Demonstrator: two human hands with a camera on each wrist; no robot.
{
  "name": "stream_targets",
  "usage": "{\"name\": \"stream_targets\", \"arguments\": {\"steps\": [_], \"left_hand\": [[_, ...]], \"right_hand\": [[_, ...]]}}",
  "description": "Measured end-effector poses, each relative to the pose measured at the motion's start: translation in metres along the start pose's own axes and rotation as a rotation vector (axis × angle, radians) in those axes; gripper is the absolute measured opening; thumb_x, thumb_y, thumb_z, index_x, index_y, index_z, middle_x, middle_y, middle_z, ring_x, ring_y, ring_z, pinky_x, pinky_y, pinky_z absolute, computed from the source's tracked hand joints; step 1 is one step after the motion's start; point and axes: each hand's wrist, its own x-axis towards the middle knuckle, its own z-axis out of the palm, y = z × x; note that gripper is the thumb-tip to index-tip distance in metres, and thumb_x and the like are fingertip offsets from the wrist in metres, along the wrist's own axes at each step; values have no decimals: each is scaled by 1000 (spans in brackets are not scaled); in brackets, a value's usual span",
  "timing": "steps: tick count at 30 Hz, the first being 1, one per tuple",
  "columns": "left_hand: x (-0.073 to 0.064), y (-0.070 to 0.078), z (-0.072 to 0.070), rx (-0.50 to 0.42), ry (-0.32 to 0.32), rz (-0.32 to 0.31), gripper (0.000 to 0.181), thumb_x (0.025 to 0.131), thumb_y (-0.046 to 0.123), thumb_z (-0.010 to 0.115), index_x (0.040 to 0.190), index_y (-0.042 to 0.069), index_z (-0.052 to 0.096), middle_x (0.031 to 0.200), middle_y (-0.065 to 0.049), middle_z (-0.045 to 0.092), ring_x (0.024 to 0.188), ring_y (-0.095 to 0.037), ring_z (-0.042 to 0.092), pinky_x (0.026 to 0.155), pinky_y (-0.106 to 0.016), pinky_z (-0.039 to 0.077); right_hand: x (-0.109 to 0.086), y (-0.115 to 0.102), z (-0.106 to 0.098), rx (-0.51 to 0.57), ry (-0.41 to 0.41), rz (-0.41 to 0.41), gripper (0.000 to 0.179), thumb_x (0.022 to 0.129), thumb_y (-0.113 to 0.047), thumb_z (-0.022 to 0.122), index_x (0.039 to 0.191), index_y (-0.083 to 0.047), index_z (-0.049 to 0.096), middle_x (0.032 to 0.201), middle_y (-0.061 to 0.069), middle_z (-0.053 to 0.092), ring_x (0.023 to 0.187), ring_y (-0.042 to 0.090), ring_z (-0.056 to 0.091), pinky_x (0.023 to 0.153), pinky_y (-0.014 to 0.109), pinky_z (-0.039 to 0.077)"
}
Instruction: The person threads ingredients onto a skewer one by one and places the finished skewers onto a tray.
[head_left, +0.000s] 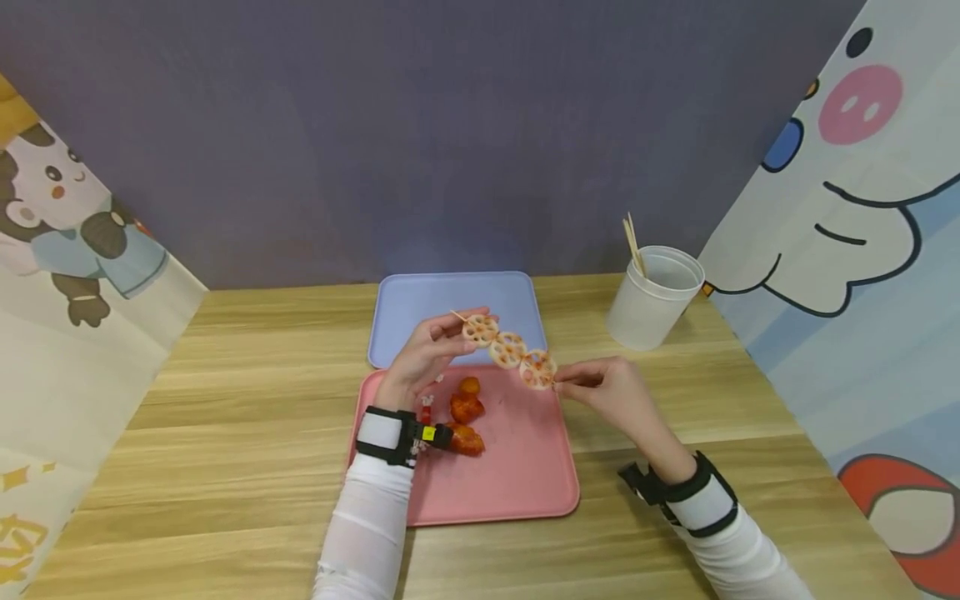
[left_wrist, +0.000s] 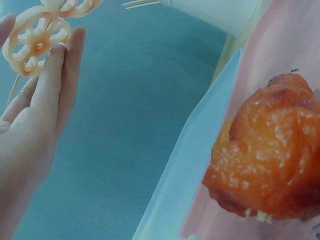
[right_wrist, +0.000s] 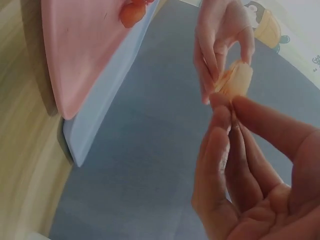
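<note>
Above the trays hangs a lotus root skewer [head_left: 507, 350], several round slices in a row along a thin stick. At its upper left end my left hand [head_left: 427, 354] holds the end slice between thumb and fingers, the stick's tip poking out past it. The left wrist view shows this slice [left_wrist: 40, 45] lying against the straight fingers. My right hand [head_left: 611, 387] pinches the lower right end of the stick with thumb and fingertips, right beside the last slice [right_wrist: 240, 80]. In the right wrist view the slices appear edge-on.
Below lies a pink tray [head_left: 517, 475] bearing orange-red glazed food pieces [head_left: 467, 408]; a small red-and-white thing [head_left: 426, 408] there is partly hidden by my left wrist. Behind it is a blue tray [head_left: 457, 292]. A white cup [head_left: 637, 317] with bare sticks [head_left: 633, 242] stands back right.
</note>
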Motion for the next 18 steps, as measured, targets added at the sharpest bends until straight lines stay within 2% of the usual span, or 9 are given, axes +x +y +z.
{"name": "stream_targets", "arguments": {"steps": [2, 4, 7, 9, 12, 15, 18], "left_hand": [[1, 1, 1, 11, -6, -7, 50, 88, -7, 56, 136, -9, 43, 136, -18, 53, 120, -20, 55, 100, -30, 45], [1, 2, 2, 31, 7, -27, 51, 89, -8, 54, 138, -8, 41, 137, -20, 51, 119, -19, 55, 100, -30, 44], [0, 5, 0, 119, 86, -66, 49, 92, -2, 53, 140, -4, 41, 139, -20, 49, 117, -18, 56, 101, -31, 45], [-4, 10, -2, 211, 185, -85, 46, 93, 5, 56, 138, -2, 45, 137, -22, 51, 114, -19, 59, 100, -31, 46], [-13, 17, -5, 400, 371, -75, 41, 93, 15, 60, 131, 1, 53, 127, -22, 58, 105, -20, 63, 93, -31, 51], [-25, 23, -9, 578, 545, -6, 32, 91, 17, 63, 119, 1, 62, 113, -21, 65, 93, -20, 63, 80, -25, 53], [-40, 28, -14, 776, 656, 85, 24, 90, 16, 64, 110, 2, 66, 102, -17, 67, 86, -19, 61, 72, -20, 50]], "right_hand": [[1, 2, 2, -35, -34, 2, 12, 78, -12, 76, 89, -7, 76, 84, 8, 74, 72, 11, 68, 61, 22, 53], [3, 4, 5, -16, -69, 34, 14, 78, -13, 76, 90, -6, 76, 82, 8, 74, 70, 11, 68, 61, 23, 52], [6, 8, 11, 30, -69, 92, 17, 77, -13, 77, 90, -3, 76, 80, 12, 74, 67, 14, 68, 58, 24, 52], [8, 11, 15, 70, -46, 133, 19, 77, -13, 77, 91, -1, 75, 81, 14, 73, 66, 18, 70, 57, 27, 54], [15, 17, 22, 104, -7, 174, 20, 78, -12, 76, 93, 2, 74, 83, 17, 73, 66, 22, 71, 59, 32, 57], [26, 21, 27, 102, 27, 212, 21, 79, -13, 75, 94, 1, 74, 83, 16, 73, 65, 20, 71, 62, 34, 58], [41, 21, 30, 63, 46, 231, 22, 79, -15, 75, 95, -1, 75, 82, 14, 73, 66, 18, 71, 62, 33, 57]]}}
